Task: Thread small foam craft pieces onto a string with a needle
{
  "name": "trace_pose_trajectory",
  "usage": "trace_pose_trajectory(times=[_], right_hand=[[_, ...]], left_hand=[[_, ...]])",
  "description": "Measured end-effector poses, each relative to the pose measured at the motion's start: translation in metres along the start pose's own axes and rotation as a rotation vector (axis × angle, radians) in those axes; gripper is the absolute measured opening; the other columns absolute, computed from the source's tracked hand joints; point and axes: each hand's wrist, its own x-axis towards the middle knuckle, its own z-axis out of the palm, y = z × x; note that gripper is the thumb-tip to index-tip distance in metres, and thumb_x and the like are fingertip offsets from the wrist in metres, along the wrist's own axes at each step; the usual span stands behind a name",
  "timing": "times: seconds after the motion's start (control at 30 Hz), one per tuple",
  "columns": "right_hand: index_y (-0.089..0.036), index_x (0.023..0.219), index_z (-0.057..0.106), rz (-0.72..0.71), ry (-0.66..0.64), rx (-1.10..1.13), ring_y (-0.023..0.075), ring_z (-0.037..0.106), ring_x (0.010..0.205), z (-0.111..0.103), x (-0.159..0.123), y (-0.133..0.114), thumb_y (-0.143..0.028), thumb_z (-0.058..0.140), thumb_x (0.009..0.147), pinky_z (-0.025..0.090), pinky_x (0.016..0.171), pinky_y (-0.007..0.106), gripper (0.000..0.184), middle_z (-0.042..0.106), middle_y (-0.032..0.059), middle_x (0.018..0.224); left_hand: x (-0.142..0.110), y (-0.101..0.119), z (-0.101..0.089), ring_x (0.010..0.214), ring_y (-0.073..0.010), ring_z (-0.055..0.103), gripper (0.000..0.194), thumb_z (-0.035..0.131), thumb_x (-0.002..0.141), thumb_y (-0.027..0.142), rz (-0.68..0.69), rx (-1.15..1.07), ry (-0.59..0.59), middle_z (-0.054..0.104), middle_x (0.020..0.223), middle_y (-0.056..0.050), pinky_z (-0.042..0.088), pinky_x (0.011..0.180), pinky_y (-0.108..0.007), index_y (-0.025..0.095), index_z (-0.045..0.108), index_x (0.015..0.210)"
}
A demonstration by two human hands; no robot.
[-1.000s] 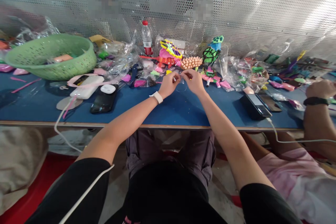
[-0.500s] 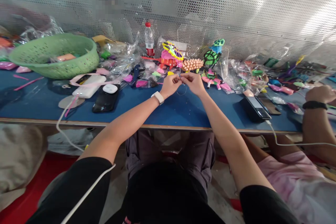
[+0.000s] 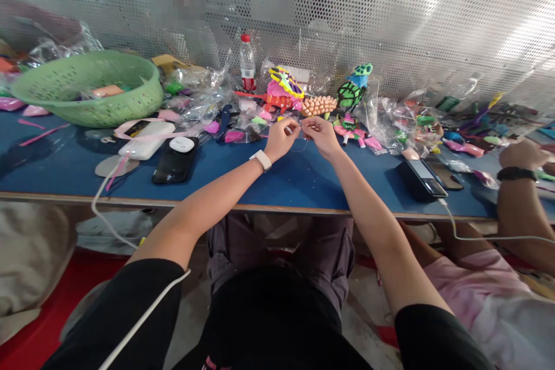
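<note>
A thin, pale wire [image 3: 299,151] runs between my hands; part of it curves in a loop under the fingers and one straight length sticks up above them. My left hand [image 3: 281,139] is closed in a pinch on it, with a white band on the wrist. Close by on the right, my right hand [image 3: 321,136] also pinches the wire, thumb against forefinger. The fingertips nearly meet. Just beyond them stand a spiky orange-brown clay figure [image 3: 318,106] and a red, pink and yellow clay figure [image 3: 278,95].
Left on the blue table [image 3: 277,185] are a green basket [image 3: 130,101], a white power bank [image 3: 147,141] and a black phone [image 3: 171,167]. A bottle [image 3: 247,63] stands behind. A black device [image 3: 420,179] lies right, near another person's wrist [image 3: 517,173]. Plastic bags line the back.
My fingertips have drawn slightly apart after meeting half a second ago. The wire's upright end shows now and its loop has shifted a little. Both hands keep their pinch.
</note>
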Motion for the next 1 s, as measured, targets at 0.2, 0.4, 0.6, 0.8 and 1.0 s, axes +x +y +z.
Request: trace_pose_trajectory(times=[0.2, 0.4, 0.6, 0.8, 1.0], right_hand=[[-0.022, 0.102, 0.079, -0.157, 0.038, -0.222, 0.0128, 0.065, 0.075, -0.002, -0.001, 0.000, -0.048, 0.088, 0.092, 0.060, 0.072, 0.032, 0.029, 0.070, 0.0060, 0.111], [-0.023, 0.100, 0.086, -0.316, 0.023, -0.427, 0.0187, 0.065, 0.090, -0.005, -0.008, -0.006, -0.023, 0.073, 0.100, 0.062, 0.081, 0.037, 0.012, 0.067, 0.0092, 0.118], [-0.025, 0.090, 0.081, -0.348, 0.006, -0.432, 0.0212, 0.066, 0.094, -0.004, -0.008, -0.007, -0.023, 0.073, 0.098, 0.062, 0.085, 0.040, 0.012, 0.068, 0.0078, 0.113], [-0.026, 0.101, 0.074, -0.079, -0.006, 0.030, 0.0140, 0.065, 0.070, -0.001, -0.005, -0.006, -0.060, 0.091, 0.087, 0.060, 0.071, 0.033, 0.041, 0.071, -0.0005, 0.091], [-0.024, 0.081, 0.073, -0.021, -0.073, 0.116, 0.0128, 0.063, 0.060, 0.000, -0.008, -0.014, -0.076, 0.098, 0.075, 0.056, 0.061, 0.030, 0.058, 0.068, -0.0016, 0.069]], left_hand=[[0.003, -0.001, -0.002, 0.068, -0.0167, 0.067, 0.039, 0.075, 0.108, 0.047, -0.032, 0.003, 0.002, 0.077, 0.078, -0.004, 0.054, 0.071, -0.032, 0.021, 0.072, 0.078], [0.003, -0.004, 0.001, 0.063, -0.0151, 0.062, 0.039, 0.076, 0.108, 0.041, -0.205, -0.185, -0.068, 0.072, 0.071, -0.003, 0.050, 0.064, -0.030, 0.020, 0.069, 0.075], [0.005, -0.002, -0.001, 0.070, -0.0168, 0.064, 0.040, 0.074, 0.109, 0.039, -0.254, -0.250, -0.126, 0.071, 0.075, -0.004, 0.051, 0.067, -0.031, 0.020, 0.068, 0.074], [0.005, 0.008, -0.008, 0.081, -0.0203, 0.069, 0.051, 0.065, 0.111, 0.068, 0.049, -0.044, -0.070, 0.077, 0.091, -0.008, 0.057, 0.076, -0.033, 0.022, 0.072, 0.090], [0.004, 0.014, -0.015, 0.086, -0.0210, 0.071, 0.043, 0.057, 0.117, 0.054, 0.199, 0.100, -0.060, 0.075, 0.096, -0.008, 0.057, 0.083, -0.036, 0.023, 0.072, 0.092]])
